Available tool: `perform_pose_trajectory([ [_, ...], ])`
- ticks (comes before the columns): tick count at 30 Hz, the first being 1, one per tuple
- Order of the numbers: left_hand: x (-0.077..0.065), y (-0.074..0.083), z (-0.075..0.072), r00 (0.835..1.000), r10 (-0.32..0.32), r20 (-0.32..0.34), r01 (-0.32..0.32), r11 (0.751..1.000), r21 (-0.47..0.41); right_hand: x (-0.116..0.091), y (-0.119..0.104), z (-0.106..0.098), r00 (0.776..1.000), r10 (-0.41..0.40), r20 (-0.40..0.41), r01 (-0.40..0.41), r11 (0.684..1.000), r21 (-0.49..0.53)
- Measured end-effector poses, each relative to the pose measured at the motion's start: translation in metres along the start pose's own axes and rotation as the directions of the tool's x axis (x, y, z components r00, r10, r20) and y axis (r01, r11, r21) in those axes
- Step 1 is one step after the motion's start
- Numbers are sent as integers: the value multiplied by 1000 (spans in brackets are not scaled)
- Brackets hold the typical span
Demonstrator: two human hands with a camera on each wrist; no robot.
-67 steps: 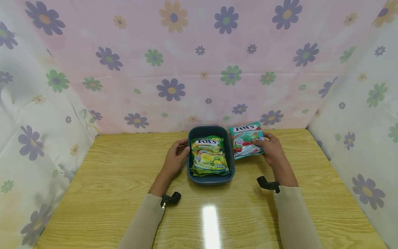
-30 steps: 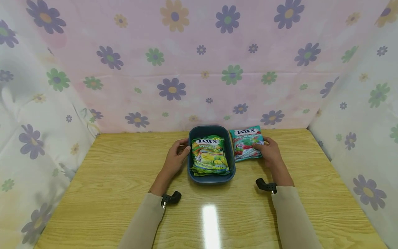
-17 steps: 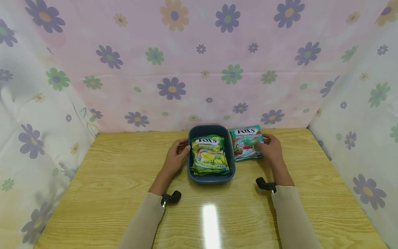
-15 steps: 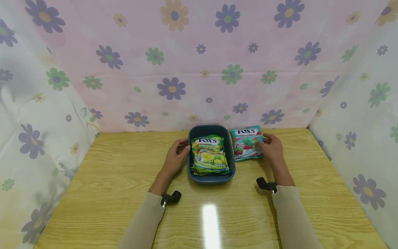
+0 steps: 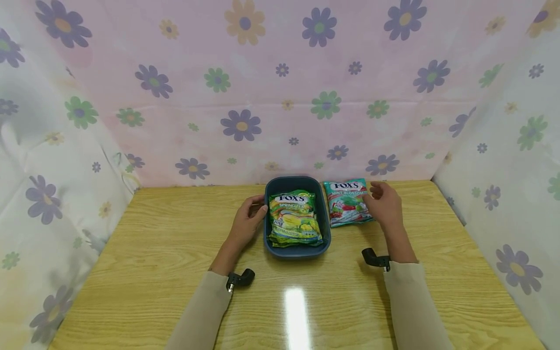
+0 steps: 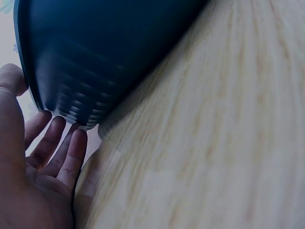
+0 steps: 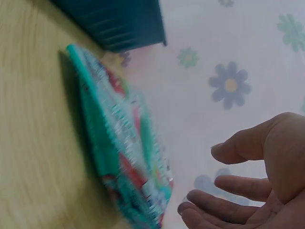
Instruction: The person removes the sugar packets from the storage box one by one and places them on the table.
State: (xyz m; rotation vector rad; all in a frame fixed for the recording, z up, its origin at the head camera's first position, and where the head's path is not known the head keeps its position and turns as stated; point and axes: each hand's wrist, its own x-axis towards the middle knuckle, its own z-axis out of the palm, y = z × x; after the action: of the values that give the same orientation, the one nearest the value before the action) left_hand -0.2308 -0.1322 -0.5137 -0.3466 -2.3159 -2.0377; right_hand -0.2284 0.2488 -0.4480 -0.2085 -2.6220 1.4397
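Note:
A dark blue plastic bin point(image 5: 297, 252) stands on the table with green FOX'S Spring Tea candy bags point(image 5: 295, 221) stacked inside. My left hand point(image 5: 246, 223) rests at its left side; in the left wrist view relaxed fingertips point(image 6: 77, 138) lie against the ribbed outer wall, the thumb near the rim. Right of the bin, a teal FOX'S Mint Blossom candy bag point(image 5: 345, 203) lies flat on the wood. Just off this bag's right edge is my right hand point(image 5: 387, 209), thumb and fingers spread apart and holding nothing, as the right wrist view shows.
The wood-grain table point(image 5: 175, 272) meets a flower-printed backdrop point(image 5: 280, 97) right behind the bin. Similar cloth hangs at the left and right sides. A black wrist camera point(image 5: 374, 258) sits on the right wrist, another black camera point(image 5: 241, 278) on the left.
My right hand has lowered the Mint Blossom bag from a tilted hold to flat on the table, let go of it and drawn back slightly right. My left hand stays at the bin.

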Motion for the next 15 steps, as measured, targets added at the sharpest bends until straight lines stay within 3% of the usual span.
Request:
perform_pose_trajectory([
  [15, 0, -2, -1, 1000, 2, -1, -2, 1000, 8, -15, -35, 4, 994, -97, 52, 97, 995, 17],
])
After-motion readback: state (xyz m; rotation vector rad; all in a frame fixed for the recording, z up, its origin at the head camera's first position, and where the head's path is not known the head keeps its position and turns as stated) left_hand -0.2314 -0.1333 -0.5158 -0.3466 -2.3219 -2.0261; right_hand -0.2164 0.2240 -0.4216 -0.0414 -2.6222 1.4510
